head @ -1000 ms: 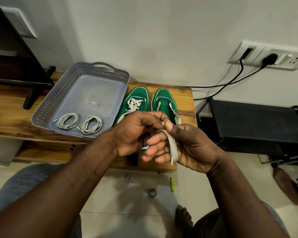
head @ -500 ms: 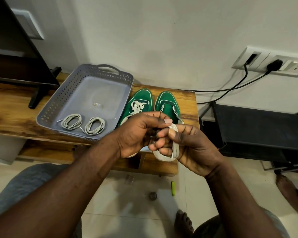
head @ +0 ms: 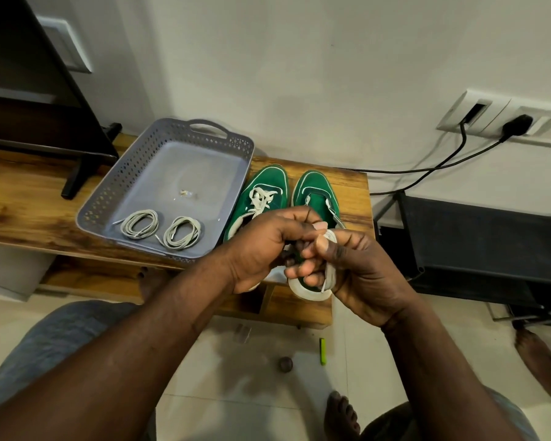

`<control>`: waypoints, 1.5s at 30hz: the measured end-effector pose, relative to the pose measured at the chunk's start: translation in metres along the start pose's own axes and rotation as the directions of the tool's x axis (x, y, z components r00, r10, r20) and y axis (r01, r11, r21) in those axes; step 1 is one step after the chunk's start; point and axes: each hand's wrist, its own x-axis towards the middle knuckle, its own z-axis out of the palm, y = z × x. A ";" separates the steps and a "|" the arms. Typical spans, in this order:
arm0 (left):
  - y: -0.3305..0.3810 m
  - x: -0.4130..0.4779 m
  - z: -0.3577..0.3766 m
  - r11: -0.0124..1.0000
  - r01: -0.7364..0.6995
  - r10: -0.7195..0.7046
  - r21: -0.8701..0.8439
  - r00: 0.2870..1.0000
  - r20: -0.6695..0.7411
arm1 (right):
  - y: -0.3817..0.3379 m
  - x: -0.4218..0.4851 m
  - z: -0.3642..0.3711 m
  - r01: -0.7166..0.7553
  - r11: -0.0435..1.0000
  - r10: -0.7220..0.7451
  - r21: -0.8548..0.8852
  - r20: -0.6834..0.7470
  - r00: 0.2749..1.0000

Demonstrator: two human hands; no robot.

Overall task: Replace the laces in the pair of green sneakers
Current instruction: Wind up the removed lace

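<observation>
Both hands are up over the bench's front edge, covering the heels of the shoes. The right hand (head: 360, 272) has a flat white woven lace (head: 330, 276) looped round its fingers, grip clamped on it. The left hand (head: 258, 249) has its grip pinched on the same lace near the top.

Two green fabric sneakers (head: 263, 198) with white rubber trim sit side by side at the right end of the wooden bench (head: 29, 198), toes toward the back edge. The right sneaker (head: 314, 194) lies close to the right edge.

Just beside them is one grey perforated plastic tray (head: 115, 192), its front rim near the front edge. Two coiled grey-white laces (head: 140, 224) lie inside by its front wall. There's bare wood left of the tray, up to a black stand foot (head: 75, 176).
</observation>
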 end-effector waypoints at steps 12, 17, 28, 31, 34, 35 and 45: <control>-0.004 0.005 0.005 0.993 0.006 0.005 -0.121 0.996 0.090 | -0.005 -0.001 -0.007 -0.052 0.996 0.053 0.071 -0.016 0.998; 0.003 0.002 0.003 0.951 0.044 0.017 -0.306 0.981 0.194 | -0.010 0.000 -0.017 -0.189 0.932 0.075 0.309 0.344 0.936; -0.005 0.002 0.011 0.974 0.015 0.007 -0.226 0.995 0.096 | -0.013 -0.004 -0.012 -0.060 0.997 0.061 -0.042 0.025 0.998; -0.004 0.001 0.016 0.987 0.013 -0.001 -0.160 0.997 0.079 | -0.011 -0.003 -0.010 -0.032 0.997 0.027 -0.066 -0.064 0.998; -0.003 0.000 0.020 0.996 -0.037 0.040 -0.087 0.999 0.035 | -0.008 -0.001 -0.011 0.018 0.995 -0.031 -0.094 -0.134 0.990; -0.004 0.000 0.021 0.995 -0.060 0.062 -0.074 0.998 0.023 | -0.008 -0.001 -0.011 0.030 0.995 -0.044 -0.097 -0.139 0.989; -0.001 0.003 0.004 0.956 -0.001 0.051 -0.292 0.985 0.164 | -0.014 -0.004 -0.023 -0.142 0.975 0.093 0.169 0.269 0.959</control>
